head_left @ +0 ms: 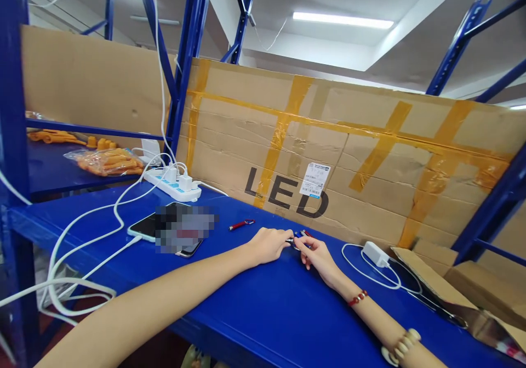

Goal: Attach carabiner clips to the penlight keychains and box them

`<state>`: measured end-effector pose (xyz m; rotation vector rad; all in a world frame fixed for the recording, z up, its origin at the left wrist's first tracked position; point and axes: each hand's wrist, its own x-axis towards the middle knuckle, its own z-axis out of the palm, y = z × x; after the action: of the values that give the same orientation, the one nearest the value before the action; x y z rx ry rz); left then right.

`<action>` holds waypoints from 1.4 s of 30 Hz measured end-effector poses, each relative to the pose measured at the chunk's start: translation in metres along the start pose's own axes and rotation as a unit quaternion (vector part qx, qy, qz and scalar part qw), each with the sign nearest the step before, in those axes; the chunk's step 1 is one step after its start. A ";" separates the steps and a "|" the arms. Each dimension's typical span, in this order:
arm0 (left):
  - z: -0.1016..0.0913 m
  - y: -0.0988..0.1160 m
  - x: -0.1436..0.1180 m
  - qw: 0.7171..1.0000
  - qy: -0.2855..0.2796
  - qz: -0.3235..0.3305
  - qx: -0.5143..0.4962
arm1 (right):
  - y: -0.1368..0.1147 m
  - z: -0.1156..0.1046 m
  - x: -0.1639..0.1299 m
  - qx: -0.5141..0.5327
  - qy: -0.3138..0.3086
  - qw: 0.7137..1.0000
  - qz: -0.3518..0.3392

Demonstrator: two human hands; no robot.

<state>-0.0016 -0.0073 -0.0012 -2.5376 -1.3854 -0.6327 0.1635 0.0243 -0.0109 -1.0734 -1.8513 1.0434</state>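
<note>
Both forearms stretched across blue shelf [263, 307]. Left hand [269, 244] and right hand [316, 255] meet mid-shelf, fingers curled, pinching small dark pen [296, 241] between them. Red pen [241, 224] just beyond left hand. Phone [143, 226] left. Power strip [172, 184] near back edge. LED cardboard box [329, 165] behind.

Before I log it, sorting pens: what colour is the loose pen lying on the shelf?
Red with silver ends: the loose pen, in the head view.
</note>
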 end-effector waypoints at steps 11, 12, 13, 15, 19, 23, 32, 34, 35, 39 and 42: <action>0.001 -0.002 -0.003 1.000 0.001 0.010 0.029 | 0.000 0.001 0.001 0.004 0.008 1.000 0.011; 0.001 -0.003 -0.004 1.000 -0.002 0.007 0.028 | -0.001 0.001 0.001 0.005 0.006 1.000 0.010; 0.000 -0.003 -0.004 1.000 -0.006 0.004 0.028 | -0.002 0.001 0.000 0.005 0.004 1.000 0.008; -0.001 -0.003 -0.003 1.000 -0.017 -0.002 0.026 | -0.004 0.001 -0.001 0.004 0.002 1.000 0.003; -0.003 -0.001 -0.002 0.999 -0.032 -0.012 0.023 | -0.006 0.000 -0.002 0.019 -0.003 1.000 -0.007; -0.004 0.000 -0.001 0.999 -0.032 -0.012 0.028 | -0.003 -0.001 0.000 0.026 -0.004 0.999 -0.020; -0.003 0.000 0.002 0.999 -0.036 -0.010 0.037 | -0.001 -0.006 0.001 0.062 -0.013 0.998 -0.029; -0.003 0.000 0.003 0.999 -0.039 -0.007 0.036 | -0.001 -0.007 0.001 0.066 -0.014 0.997 -0.033; -0.003 0.000 0.003 0.999 -0.039 -0.006 0.035 | -0.001 -0.007 0.001 0.067 -0.014 0.997 -0.035; -0.001 -0.001 0.004 0.999 -0.027 0.005 0.027 | 0.000 -0.008 0.001 0.072 -0.012 0.996 -0.041; 0.000 -0.001 0.004 0.999 -0.020 0.013 0.025 | 0.002 -0.009 0.002 0.084 -0.012 0.996 -0.039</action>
<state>-0.0006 -0.0034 0.0010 -2.5382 -1.3610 -0.5402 0.1714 0.0292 -0.0083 -0.8871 -1.7747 1.1485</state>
